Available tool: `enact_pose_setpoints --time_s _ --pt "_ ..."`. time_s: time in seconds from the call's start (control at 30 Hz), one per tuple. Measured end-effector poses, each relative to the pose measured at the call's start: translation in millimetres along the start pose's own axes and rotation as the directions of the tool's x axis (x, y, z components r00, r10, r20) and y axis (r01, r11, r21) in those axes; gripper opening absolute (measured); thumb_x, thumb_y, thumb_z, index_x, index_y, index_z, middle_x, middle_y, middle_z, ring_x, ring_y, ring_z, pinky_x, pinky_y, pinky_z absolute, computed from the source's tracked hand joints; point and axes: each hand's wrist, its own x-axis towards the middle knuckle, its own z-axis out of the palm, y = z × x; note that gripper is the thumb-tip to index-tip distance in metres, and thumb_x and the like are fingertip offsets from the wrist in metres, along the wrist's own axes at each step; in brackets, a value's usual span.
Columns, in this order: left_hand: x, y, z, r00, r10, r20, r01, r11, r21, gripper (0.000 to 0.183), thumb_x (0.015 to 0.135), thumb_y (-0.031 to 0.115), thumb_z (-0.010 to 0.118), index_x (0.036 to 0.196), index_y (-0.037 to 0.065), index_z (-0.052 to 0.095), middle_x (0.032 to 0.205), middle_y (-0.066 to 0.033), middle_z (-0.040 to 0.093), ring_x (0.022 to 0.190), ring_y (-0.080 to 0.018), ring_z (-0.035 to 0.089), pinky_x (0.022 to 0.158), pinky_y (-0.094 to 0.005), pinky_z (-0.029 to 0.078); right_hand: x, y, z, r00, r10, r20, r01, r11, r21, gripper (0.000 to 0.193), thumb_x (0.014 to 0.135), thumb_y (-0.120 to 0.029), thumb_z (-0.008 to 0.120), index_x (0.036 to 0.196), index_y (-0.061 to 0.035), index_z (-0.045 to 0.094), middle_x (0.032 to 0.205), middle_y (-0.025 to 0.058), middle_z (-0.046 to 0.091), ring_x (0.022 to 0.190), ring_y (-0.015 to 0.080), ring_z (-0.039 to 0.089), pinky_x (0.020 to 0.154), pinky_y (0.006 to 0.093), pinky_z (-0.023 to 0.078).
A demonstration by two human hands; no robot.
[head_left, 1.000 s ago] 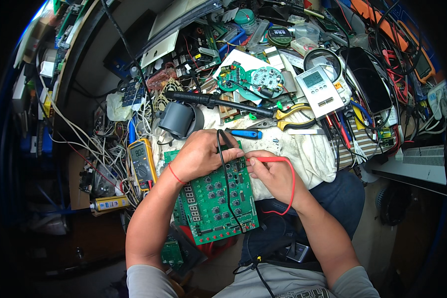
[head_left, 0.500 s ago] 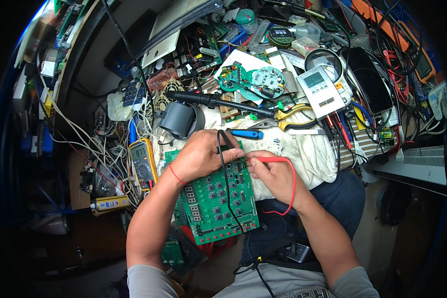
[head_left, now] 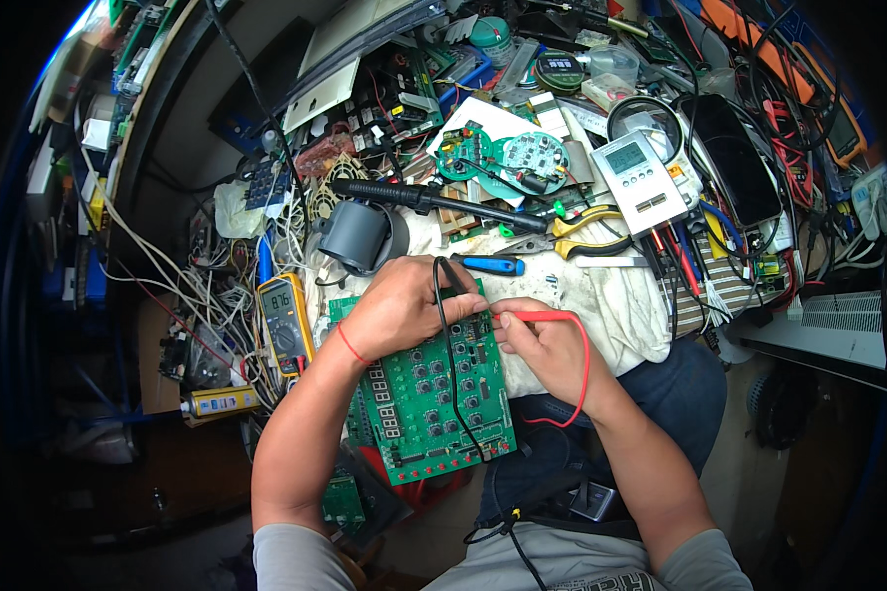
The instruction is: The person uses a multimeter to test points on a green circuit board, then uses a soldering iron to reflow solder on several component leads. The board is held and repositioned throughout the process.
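A green circuit board (head_left: 443, 424) with push buttons and digit displays lies across my lap and the bench edge. My left hand (head_left: 402, 303) rests over its upper part, closed on a black test probe (head_left: 451, 277) whose lead loops down over the board. At the board's upper right corner, my right hand (head_left: 542, 340) pinches a red test probe (head_left: 529, 316) with a red lead curving below. Both probes' tips come close together near the board's top edge; my fingers hide their exact contact. To the left stands a yellow multimeter (head_left: 286, 325) with its display lit.
Beyond the board lie a blue-handled screwdriver (head_left: 493, 265), yellow-handled pliers (head_left: 591, 232), a grey holder (head_left: 360, 238) and a long black-handled tool (head_left: 434, 201). Further back are round green boards (head_left: 503, 163) and a white device with a screen (head_left: 637, 177). Tangled cables (head_left: 182, 295) crowd the left.
The reading on the multimeter's display has changed slightly. Both hands keep their grips on the probes, and the view has shifted only a little.
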Motion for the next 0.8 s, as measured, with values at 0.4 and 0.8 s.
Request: enact_pose_setpoints --time_s 0.4,0.8 --pt "0.6 -4.5 1.3 1.0 0.027 0.0 -0.027 1.0 0.001 0.028 0.095 0.031 0.083 0.096 0.003 0.079 0.086 -0.0151 0.076 0.076 -0.0306 0.07 0.068 -0.0405 0.053 -0.6 -11.3 -6.1 0.983 0.146 0.113 -0.144 0.989 -0.027 0.037 0.115 -0.02 0.054 0.137 0.0072 0.063 0.121 0.0172 0.075 0.111 0.0232 0.076 0.095 0.0338 0.062" --pt "0.9 -6.0 -0.2 0.999 0.01 0.045 -0.011 1.0 0.018 0.021 0.098 0.021 0.08 0.101 -0.001 0.08 0.096 -0.0124 0.08 0.086 -0.0215 0.076 0.079 -0.0346 0.058 -0.3 -14.2 -6.8 0.981 0.15 0.126 -0.148 0.989 -0.026 0.036 0.115 -0.019 0.052 0.137 0.0073 0.062 0.121 0.0177 0.075 0.11 0.0239 0.076 0.096 0.0342 0.062"
